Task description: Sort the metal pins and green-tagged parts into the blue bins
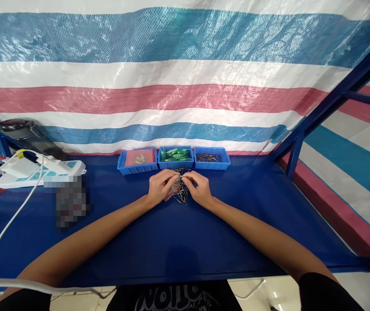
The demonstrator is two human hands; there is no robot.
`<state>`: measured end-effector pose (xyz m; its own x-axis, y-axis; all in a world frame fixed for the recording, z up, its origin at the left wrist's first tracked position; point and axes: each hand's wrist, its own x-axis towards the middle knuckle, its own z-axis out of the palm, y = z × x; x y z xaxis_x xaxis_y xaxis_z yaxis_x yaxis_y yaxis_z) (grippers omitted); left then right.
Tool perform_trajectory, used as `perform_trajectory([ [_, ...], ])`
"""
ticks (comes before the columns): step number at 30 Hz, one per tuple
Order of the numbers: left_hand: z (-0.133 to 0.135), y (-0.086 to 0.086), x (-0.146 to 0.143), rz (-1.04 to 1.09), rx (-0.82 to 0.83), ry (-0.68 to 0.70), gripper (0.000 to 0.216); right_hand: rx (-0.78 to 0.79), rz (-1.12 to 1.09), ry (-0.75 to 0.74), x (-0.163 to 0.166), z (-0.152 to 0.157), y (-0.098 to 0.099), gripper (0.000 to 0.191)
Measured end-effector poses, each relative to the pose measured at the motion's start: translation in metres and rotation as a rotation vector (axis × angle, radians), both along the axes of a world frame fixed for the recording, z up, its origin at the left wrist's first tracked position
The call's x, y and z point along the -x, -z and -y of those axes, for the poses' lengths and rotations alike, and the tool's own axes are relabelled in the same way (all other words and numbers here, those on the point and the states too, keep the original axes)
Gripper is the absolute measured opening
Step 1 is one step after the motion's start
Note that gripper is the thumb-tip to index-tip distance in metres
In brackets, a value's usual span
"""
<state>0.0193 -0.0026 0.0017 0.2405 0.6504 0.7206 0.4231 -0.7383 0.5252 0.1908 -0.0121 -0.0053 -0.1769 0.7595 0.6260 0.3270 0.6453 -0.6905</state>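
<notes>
My left hand [163, 186] and my right hand [198, 187] meet over the middle of the table. Thumb and forefinger of each are pinched together, with the fingertips almost touching. Whatever small piece lies between them is too small to make out. Under and between the hands spreads a loose pile of thin, dark and brass-coloured pins [182, 197]. A crumpled, pinkish clear plastic bag [171, 191] lies beside my left hand, partly covered by it.
Behind the hands stand three blue bins: the left bin [137, 169] holds pale pieces on pink material, the middle bin [176, 164] green pieces, the right bin [212, 165] thin dark pins. A white power strip [65, 167], cables and a dark bottle [31, 137] are at left.
</notes>
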Motion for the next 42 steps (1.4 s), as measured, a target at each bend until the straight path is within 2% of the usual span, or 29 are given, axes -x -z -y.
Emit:
perform_trajectory([
  [5,0.003,-0.001,0.001,0.001,-0.014,-0.005,0.018,-0.016,0.079,-0.044,0.0,-0.002,0.001,0.019],
  [10,0.006,-0.002,0.001,0.053,0.133,-0.007,0.024,-0.011,0.095,-0.045,0.0,-0.001,0.001,0.018],
  [19,-0.001,0.003,0.001,-0.04,0.021,-0.018,0.024,0.021,0.009,0.013,0.0,0.001,0.0,0.023],
  [23,-0.003,0.006,0.0,-0.012,0.05,-0.023,0.022,0.012,0.019,0.005,0.0,0.0,0.002,0.026],
  [29,-0.002,0.011,-0.001,0.032,0.119,-0.008,0.018,-0.026,0.063,-0.044,0.0,-0.001,0.001,0.019],
  [35,-0.002,0.005,-0.001,-0.006,0.127,-0.042,0.018,-0.022,0.095,-0.021,0.0,0.0,-0.001,0.02],
  [42,-0.004,0.001,-0.002,-0.054,0.074,-0.063,0.023,0.054,0.03,0.014,-0.001,0.0,-0.001,0.022],
])
